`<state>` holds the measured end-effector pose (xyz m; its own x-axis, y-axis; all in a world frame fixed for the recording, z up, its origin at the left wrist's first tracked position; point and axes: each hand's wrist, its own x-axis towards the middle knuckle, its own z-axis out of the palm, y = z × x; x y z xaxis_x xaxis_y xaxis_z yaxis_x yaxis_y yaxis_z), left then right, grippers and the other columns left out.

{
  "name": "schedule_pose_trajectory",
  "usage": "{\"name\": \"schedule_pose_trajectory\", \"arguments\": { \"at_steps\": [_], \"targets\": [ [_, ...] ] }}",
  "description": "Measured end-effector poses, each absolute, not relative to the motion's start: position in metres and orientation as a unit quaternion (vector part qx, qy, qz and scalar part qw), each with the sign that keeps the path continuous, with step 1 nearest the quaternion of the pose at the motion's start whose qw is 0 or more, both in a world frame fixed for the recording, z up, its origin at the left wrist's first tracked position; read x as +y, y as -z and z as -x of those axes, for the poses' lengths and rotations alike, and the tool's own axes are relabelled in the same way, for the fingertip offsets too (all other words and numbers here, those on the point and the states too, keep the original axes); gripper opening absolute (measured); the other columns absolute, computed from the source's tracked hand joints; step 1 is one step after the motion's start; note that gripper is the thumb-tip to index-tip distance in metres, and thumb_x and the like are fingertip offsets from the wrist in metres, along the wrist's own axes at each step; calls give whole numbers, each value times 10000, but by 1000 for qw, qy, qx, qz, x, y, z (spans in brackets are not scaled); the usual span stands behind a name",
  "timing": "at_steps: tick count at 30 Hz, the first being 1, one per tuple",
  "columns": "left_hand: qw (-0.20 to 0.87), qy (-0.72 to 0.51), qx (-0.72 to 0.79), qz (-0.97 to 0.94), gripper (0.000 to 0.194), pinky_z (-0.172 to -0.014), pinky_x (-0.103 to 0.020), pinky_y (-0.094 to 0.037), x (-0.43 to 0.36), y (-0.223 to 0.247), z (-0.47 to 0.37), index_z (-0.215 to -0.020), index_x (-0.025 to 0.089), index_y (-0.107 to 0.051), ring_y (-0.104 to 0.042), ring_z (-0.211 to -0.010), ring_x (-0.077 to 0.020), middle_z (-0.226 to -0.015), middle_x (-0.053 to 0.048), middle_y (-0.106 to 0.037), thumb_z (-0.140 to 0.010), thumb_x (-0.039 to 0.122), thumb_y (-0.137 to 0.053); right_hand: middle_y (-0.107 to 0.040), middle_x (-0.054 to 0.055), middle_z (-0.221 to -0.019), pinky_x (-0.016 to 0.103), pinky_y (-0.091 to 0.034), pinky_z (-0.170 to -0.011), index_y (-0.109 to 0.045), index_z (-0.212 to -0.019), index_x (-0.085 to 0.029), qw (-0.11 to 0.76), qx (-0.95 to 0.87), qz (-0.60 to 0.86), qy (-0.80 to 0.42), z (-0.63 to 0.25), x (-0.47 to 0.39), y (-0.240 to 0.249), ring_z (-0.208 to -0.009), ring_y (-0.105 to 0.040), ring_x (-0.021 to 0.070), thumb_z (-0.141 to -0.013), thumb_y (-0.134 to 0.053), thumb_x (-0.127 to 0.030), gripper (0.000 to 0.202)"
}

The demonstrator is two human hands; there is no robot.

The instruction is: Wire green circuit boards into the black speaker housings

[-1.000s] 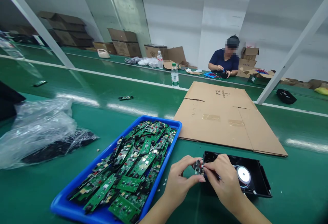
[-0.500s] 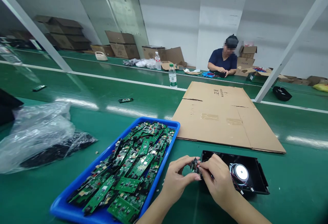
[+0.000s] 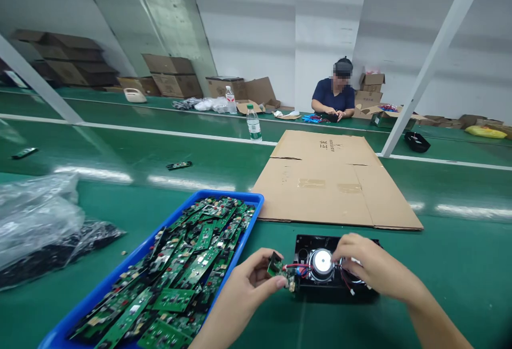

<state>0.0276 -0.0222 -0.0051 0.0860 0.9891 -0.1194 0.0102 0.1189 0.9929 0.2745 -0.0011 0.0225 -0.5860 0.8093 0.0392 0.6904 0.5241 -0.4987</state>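
Pinching circuit board (image 3: 277,265) in left hand (image 3: 250,284) at left end of black box (image 3: 320,293), long axis left to right; curling right hand (image 3: 366,261) over right half beside speaker (image 3: 322,264), cannot tell whether pinching anything

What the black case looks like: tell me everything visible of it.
The case is a shallow black box, apparently plastic, lying open side up on the green table. Inside sits a round, silvery speaker; red wiring runs from the case to the board in the left hand. The right hand hides part of the case's right side; contact there is unclear.
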Motion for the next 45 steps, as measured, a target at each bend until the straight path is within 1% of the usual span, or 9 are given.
{"name": "schedule_pose_trajectory", "arguments": {
  "at_steps": [2, 4, 7, 11, 14, 20, 30, 35, 45],
  "targets": [
    [569, -416, 509, -494, 211, -506, -195, -436, -28, 1, -32, -781, 200, -655, -530, -553, -135, -596, 46, -573, -601, 287, -724, -615, -4, -950, 209, -451, -642, -680, -892, -252, 58, -881, 409, -230, -287, -3, -18, -838, -601, 154, -706, -642, 18, 330],
    [562, -386, 510, -525, 191, -517, -201, -433, -32, -2, -41, -786, 202, -658, -542, -572, -144, -619, 30, -598, -627, 291, -713, -616, -11, -956, 202, -446, -629, -687, -769, -240, 54, -891, 385, -235, -292, -3, -10, -827, -613, 155, -636, -654, 74, 343],
    [562, -356, 523, -532, 192, -447, -194, -408, -34, -1, -60, -818, 203, -641, -557, -524, -144, -567, 44, -575, -656, 296, -687, -629, -15, -823, 198, -451, -648, -633, -634, -195, 130, -865, 378, -304, -292, 5, 2, -771, -614, 132, -681, -548, 102, 312],
    [649, -353, 481, -472, 242, -517, -218, -497, -24, 7, -87, -832, 184, -584, -649, -601, -171, -639, 5, -667, -642, 303, -677, -635, -20, -672, 192, -463, -558, -605, -799, -173, 226, -782, 445, -372, -297, 23, 13, -620, -608, 120, -762, -560, -22, 162],
    [648, -391, 475, -449, 294, -621, -241, -542, -13, 17, -103, -854, 174, -569, -652, -659, -163, -697, -8, -695, -636, 329, -692, -630, -23, -668, 174, -440, -525, -578, -811, -160, 232, -776, 465, -358, -304, 31, 16, -601, -594, 109, -772, -567, -32, 135],
    [597, -415, 513, -457, 332, -693, -291, -586, -11, 25, -111, -920, 179, -583, -659, -725, -189, -757, 1, -685, -665, 378, -659, -628, -24, -730, 202, -410, -658, -631, -725, -184, 195, -831, 419, -309, -299, 24, 10, -706, -567, 114, -783, -578, -2, 198],
    [593, -422, 517, -451, 286, -683, -288, -609, -17, 27, -111, -935, 201, -612, -680, -727, -198, -689, 33, -656, -697, 358, -644, -516, -19, -641, 249, -334, -579, -525, -642, -173, 166, -920, 352, -50, -283, 11, 25, -607, -420, 127, -779, -580, -46, 195],
    [611, -435, 514, -417, 304, -645, -278, -605, -15, 24, -114, -900, 185, -624, -687, -735, -210, -721, 11, -687, -639, 337, -660, -462, -3, -588, 276, -239, -537, -470, -607, -172, 184, -932, 304, 67, -280, 7, 24, -557, -355, 137, -820, -429, 0, 277],
    [566, -447, 518, -460, 288, -602, -294, -606, -19, 33, -117, -941, 185, -658, -667, -659, -199, -679, 1, -653, -717, 356, -596, -483, 52, -587, 312, -252, -577, -556, -618, -136, 202, -906, 312, 205, -259, -8, 32, -557, -417, 173, -804, -319, 57, 358]
  ]
}}
